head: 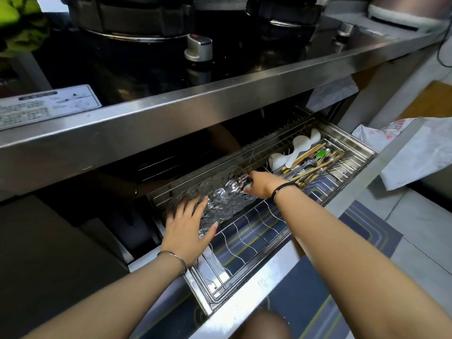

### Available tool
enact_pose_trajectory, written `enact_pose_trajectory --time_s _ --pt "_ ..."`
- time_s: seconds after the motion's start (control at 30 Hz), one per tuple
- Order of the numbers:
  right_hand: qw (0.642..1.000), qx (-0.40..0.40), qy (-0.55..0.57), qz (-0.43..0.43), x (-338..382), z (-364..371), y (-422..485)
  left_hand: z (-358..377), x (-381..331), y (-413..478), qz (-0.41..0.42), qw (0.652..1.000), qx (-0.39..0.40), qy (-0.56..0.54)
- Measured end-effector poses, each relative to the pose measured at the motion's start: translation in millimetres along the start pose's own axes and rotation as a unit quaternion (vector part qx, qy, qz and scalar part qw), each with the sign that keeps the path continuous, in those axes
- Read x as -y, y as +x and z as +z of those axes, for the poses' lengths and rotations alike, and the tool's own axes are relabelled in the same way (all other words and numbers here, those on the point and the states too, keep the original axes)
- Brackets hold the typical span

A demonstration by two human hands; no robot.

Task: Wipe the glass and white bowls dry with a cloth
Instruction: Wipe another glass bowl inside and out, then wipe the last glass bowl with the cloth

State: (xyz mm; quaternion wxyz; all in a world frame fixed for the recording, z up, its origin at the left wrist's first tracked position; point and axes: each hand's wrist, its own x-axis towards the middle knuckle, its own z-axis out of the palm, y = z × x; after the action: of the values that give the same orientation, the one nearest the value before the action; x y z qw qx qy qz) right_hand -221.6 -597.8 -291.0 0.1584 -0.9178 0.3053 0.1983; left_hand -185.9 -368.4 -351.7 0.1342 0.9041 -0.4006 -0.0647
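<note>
A row of textured clear glass bowls (pixel 221 196) stands on edge in the wire rack of a pulled-out steel drawer (pixel 247 243) under the stove. My left hand (pixel 187 225) lies with straight, spread fingers against the near end of the row. My right hand (pixel 259 183) has its fingers curled around the rim of the far-end glass bowl. No cloth is in view. White spoon-like ceramic pieces (pixel 297 148) lie at the drawer's far right.
A cutlery tray (pixel 315 162) with chopsticks and spoons fills the drawer's right end. The steel counter edge (pixel 195 111) overhangs the drawer, with stove knobs (pixel 198 47) above. A white plastic bag (pixel 403 148) lies right. A striped mat (pixel 318 285) covers the floor.
</note>
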Motion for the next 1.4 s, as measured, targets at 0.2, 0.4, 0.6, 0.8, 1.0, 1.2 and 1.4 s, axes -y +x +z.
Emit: enact_pose_trajectory --time_s 0.2,0.4,0.6,0.8,1.0,1.2,1.4 --pt "0.991 -0.099 -0.054 -0.066 5.2 -13.8 -85.5 -37.8 -17.2 -2.1 0.036 0.998 0.048 0.015" --pt "0.932 -0.322 0.092 -0.141 57.6 -50.9 -173.2 -161.5 -29.7 -20.0 0.160 0.984 -0.072 -0.017" --pt "0.861 -0.403 0.151 -0.271 153.2 -81.1 -243.5 -283.4 18.5 -100.5 0.186 0.960 -0.192 -0.081" --pt "0.840 -0.356 0.117 -0.394 257.4 -77.4 -258.6 -336.6 107.2 -163.2 0.095 0.962 -0.250 -0.061" --pt "0.823 -0.298 0.079 -0.476 350.5 -57.3 -261.8 -357.7 183.5 -214.3 -0.007 0.963 -0.266 -0.052" --pt "0.832 -0.238 0.053 -0.498 411.2 -39.0 -272.4 -369.6 232.6 -251.5 -0.065 0.964 -0.256 -0.020" --pt "0.894 -0.189 0.001 -0.406 441.6 -29.4 -269.3 -385.3 268.2 -272.7 -0.111 0.954 -0.279 0.010"
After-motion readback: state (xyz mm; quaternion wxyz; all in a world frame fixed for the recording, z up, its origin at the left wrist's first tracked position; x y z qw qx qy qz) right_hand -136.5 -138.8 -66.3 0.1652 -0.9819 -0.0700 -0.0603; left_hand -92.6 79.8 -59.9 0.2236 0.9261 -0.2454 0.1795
